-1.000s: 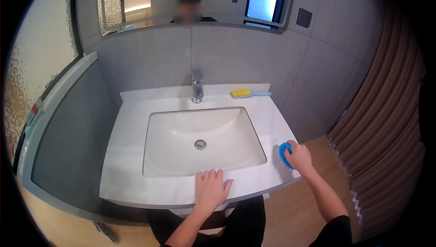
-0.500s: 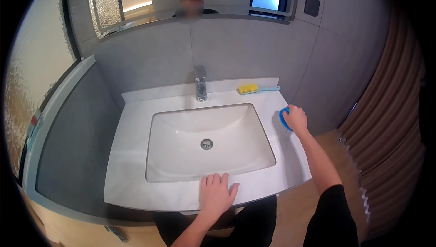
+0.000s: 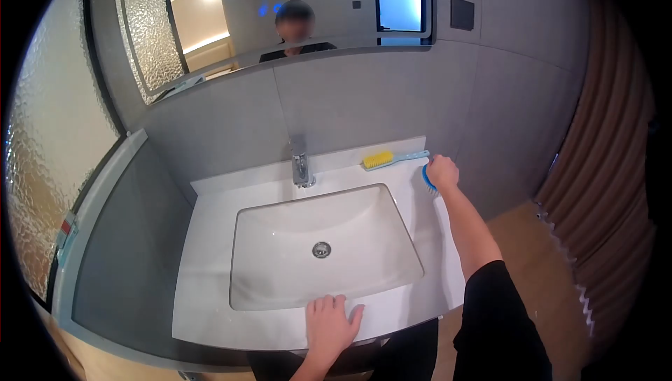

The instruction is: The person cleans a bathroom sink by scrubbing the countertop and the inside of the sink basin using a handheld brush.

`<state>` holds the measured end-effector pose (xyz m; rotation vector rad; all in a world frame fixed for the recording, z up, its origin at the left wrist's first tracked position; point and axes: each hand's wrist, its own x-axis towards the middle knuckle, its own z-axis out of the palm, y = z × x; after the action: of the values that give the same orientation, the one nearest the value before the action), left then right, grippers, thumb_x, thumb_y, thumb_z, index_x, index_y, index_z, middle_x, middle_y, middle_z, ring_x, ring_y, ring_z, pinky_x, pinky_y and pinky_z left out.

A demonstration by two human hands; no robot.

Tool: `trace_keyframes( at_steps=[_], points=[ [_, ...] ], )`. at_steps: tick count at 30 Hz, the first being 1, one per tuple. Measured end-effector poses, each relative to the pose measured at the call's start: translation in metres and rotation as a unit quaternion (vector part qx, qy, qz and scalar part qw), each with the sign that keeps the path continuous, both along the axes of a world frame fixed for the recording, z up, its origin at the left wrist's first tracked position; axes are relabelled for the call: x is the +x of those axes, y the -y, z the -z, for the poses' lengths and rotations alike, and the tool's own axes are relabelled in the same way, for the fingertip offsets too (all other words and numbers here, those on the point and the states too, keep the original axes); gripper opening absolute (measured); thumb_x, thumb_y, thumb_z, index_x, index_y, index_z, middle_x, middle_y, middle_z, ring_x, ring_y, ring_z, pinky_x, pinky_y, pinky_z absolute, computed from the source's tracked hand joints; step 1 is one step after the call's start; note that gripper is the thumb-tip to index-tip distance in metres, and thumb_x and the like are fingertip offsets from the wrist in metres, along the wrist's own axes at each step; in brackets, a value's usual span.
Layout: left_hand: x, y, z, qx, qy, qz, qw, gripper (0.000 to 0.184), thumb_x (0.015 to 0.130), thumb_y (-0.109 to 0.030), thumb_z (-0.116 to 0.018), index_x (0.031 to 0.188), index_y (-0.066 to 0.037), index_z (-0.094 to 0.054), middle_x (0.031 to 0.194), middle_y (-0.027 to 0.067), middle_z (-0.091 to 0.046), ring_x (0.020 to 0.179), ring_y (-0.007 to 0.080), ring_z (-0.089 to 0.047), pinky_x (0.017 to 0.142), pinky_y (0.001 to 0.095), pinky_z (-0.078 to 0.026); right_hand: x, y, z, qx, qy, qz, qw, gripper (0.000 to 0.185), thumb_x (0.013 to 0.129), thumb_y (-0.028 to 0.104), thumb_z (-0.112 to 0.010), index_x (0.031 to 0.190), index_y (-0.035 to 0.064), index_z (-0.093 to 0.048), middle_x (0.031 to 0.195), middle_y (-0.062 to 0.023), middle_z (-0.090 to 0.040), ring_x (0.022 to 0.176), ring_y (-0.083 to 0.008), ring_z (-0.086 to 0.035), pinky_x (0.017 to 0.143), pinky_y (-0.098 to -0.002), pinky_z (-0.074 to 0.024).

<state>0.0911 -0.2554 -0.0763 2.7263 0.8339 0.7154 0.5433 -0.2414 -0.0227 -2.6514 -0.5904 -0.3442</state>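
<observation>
My right hand (image 3: 444, 172) is closed around a blue scrub brush (image 3: 428, 179) at the right side of the white countertop (image 3: 203, 276). Its pale bristles point down and left, near the counter's edge; whether they touch the surface I cannot tell. Just behind it lies a second brush (image 3: 392, 160) with yellow bristles and a light blue handle, by the backsplash. My left hand (image 3: 329, 325) rests flat, fingers spread, on the front of the counter, fingertips at the rim of the white sink (image 3: 280, 269). It holds nothing.
A chrome faucet (image 3: 301, 167) rises behind the sink, which has a metal drain (image 3: 321, 250). Above hangs a mirror (image 3: 252, 3) reflecting a person. At left stands a grey partition (image 3: 133, 248) with textured glass; a brown pleated curtain (image 3: 598, 136) hangs at right.
My right hand has carried the blue scrub brush back along the counter's right side, closer to the yellow-bristled brush. The view has tilted up, showing more mirror. My left hand stays on the front rim.
</observation>
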Motion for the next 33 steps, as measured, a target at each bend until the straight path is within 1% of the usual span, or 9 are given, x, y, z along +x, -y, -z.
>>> trace_keyframes(
  at_steps=[5,9,14,18,20,25,29,33],
  points=[
    [-0.002,0.001,0.001,0.006,0.009,-0.008,1.000,0.033,0.086,-0.034,-0.072,0.095,-0.002,-0.066,0.087,0.0119,-0.062,0.089,0.0302,-0.057,0.086,0.0417,-0.042,-0.015,0.014,0.001,-0.005,-0.019,-0.009,1.000,0.032,0.096,0.029,-0.055,0.105,0.0061,-0.075,0.104,-0.0198,-0.073,0.099,-0.0390,-0.070,0.086,-0.0463,-0.0570],
    [-0.002,-0.001,0.007,0.023,0.012,-0.002,1.000,0.032,0.087,-0.035,-0.071,0.090,-0.003,-0.065,0.086,0.0115,-0.062,0.086,0.0303,-0.058,0.083,0.0419,-0.042,-0.040,0.035,0.001,0.009,-0.002,-0.035,0.999,0.031,0.095,0.028,-0.055,0.103,0.0052,-0.075,0.102,-0.0212,-0.073,0.098,-0.0399,-0.070,0.085,-0.0479,-0.0569],
    [-0.003,-0.002,0.008,0.022,0.015,-0.005,1.000,0.035,0.088,-0.038,-0.070,0.088,-0.003,-0.064,0.085,0.0123,-0.063,0.086,0.0309,-0.058,0.085,0.0417,-0.042,-0.073,0.065,0.005,0.001,0.023,-0.064,0.998,0.030,0.093,0.027,-0.054,0.097,0.0043,-0.073,0.093,-0.0227,-0.072,0.090,-0.0425,-0.070,0.083,-0.0503,-0.0567],
    [-0.003,-0.004,0.011,0.015,0.022,-0.008,1.000,0.039,0.088,-0.041,-0.069,0.086,-0.003,-0.064,0.084,0.0129,-0.064,0.087,0.0314,-0.059,0.086,0.0417,-0.042,-0.127,0.101,0.005,0.004,0.054,-0.101,0.993,0.028,0.093,0.029,-0.056,0.092,0.0063,-0.072,0.086,-0.0221,-0.071,0.082,-0.0422,-0.069,0.075,-0.0512,-0.0570],
    [-0.004,-0.004,0.012,0.012,0.031,-0.001,0.999,0.039,0.088,-0.041,-0.069,0.086,-0.003,-0.064,0.085,0.0130,-0.064,0.087,0.0314,-0.059,0.086,0.0417,-0.043,-0.151,0.122,0.007,0.002,0.056,-0.125,0.991,0.028,0.094,0.031,-0.057,0.093,0.0071,-0.071,0.083,-0.0215,-0.071,0.080,-0.0421,-0.069,0.072,-0.0518,-0.0562],
    [-0.006,-0.006,0.009,0.006,0.030,0.004,1.000,0.038,0.088,-0.041,-0.069,0.086,-0.003,-0.065,0.086,0.0136,-0.065,0.088,0.0315,-0.059,0.086,0.0417,-0.043,-0.210,0.170,-0.007,-0.020,0.035,-0.143,0.989,0.025,0.094,0.030,-0.059,0.098,0.0075,-0.070,0.081,-0.0222,-0.070,0.078,-0.0428,-0.068,0.071,-0.0519,-0.0559],
    [-0.007,-0.007,0.006,-0.015,0.018,0.012,1.000,0.038,0.088,-0.041,-0.069,0.088,-0.003,-0.066,0.087,0.0141,-0.066,0.088,0.0318,-0.059,0.085,0.0421,-0.043,-0.213,0.175,-0.006,-0.012,0.029,-0.138,0.990,0.023,0.093,0.028,-0.060,0.100,0.0083,-0.071,0.080,-0.0229,-0.070,0.077,-0.0430,-0.068,0.070,-0.0521,-0.0559],
    [-0.008,-0.007,0.007,-0.016,0.017,0.014,1.000,0.038,0.088,-0.040,-0.069,0.090,-0.002,-0.067,0.087,0.0139,-0.066,0.089,0.0316,-0.059,0.085,0.0422,-0.043,-0.186,0.156,-0.002,-0.004,0.041,-0.130,0.991,0.023,0.093,0.027,-0.060,0.098,0.0081,-0.072,0.081,-0.0226,-0.070,0.078,-0.0428,-0.069,0.071,-0.0525,-0.0559]
  ],
)
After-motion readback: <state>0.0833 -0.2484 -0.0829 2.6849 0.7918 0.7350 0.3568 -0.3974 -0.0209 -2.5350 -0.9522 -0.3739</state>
